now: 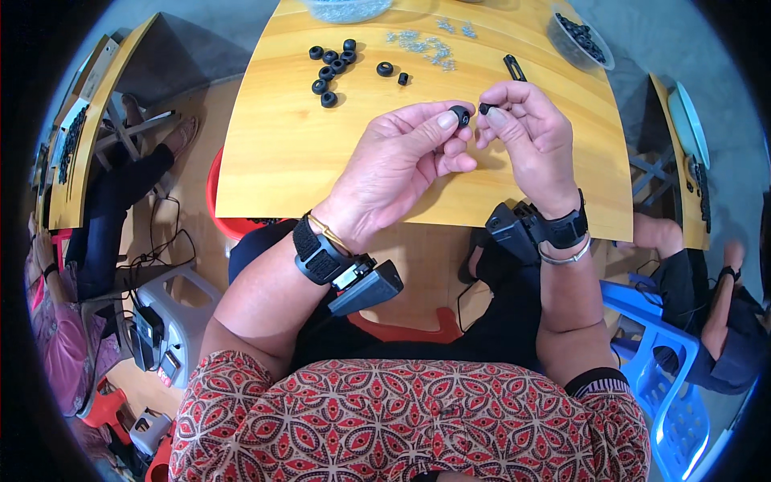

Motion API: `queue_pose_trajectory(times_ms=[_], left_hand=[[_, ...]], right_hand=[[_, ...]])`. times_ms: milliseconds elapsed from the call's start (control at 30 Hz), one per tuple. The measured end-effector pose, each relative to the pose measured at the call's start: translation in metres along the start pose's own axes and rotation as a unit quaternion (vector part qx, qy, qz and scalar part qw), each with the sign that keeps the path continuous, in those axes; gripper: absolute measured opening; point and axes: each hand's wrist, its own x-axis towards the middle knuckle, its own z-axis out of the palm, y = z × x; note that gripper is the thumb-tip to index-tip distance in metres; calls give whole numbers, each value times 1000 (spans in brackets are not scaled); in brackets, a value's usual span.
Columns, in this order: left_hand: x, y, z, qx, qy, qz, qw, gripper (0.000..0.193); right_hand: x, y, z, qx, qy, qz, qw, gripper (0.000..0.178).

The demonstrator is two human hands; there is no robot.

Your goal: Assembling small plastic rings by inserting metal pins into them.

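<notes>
Above the near part of the wooden table [273, 169], my left hand [401, 153] pinches a round black ring-like part [461, 116] between thumb and fingers. Close beside it, my right hand [530, 132] grips a small black piece [485, 108] with thumb and forefinger. The two parts are a short way apart. Farther left lies a loose group of black rings [328, 99]. A single black ring [385, 69] and a small black cylinder [403, 79] rest nearer the middle. Just beyond my right hand is a flat, slotted black part [514, 68].
Small clear pieces [426, 46] are scattered at the far side. A clear tub of black parts [581, 42] stands at the far right corner, another clear tub [345, 8] at the far edge. A red basin [225, 205] sits below the left edge. People sit at both sides.
</notes>
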Motion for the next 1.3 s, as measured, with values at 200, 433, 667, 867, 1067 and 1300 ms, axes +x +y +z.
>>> queue_pose_trajectory(times_ms=[200,433,667,867,1067,1300], left_hand=[[1,-1,3,5,-4,18,1000,20],[2,-1,-1,31,-8,15,999,23],[2,0,0,41,21,3,999,25],[3,1,-5,-10,20,-10,1000,27],[3,0,-2,-29,38,0,999,19],[3,-1,-1,9,51,23,998,20]], right_hand=[[1,0,3,-31,-3,-3,999,12],[0,-2,1,-39,-9,33,999,12],[-2,-3,-2,-61,4,60,996,12],[-2,-10,-1,-44,-6,78,996,12],[-2,-8,1,-39,-8,86,995,13],[-3,-6,5,-29,-11,87,996,13]])
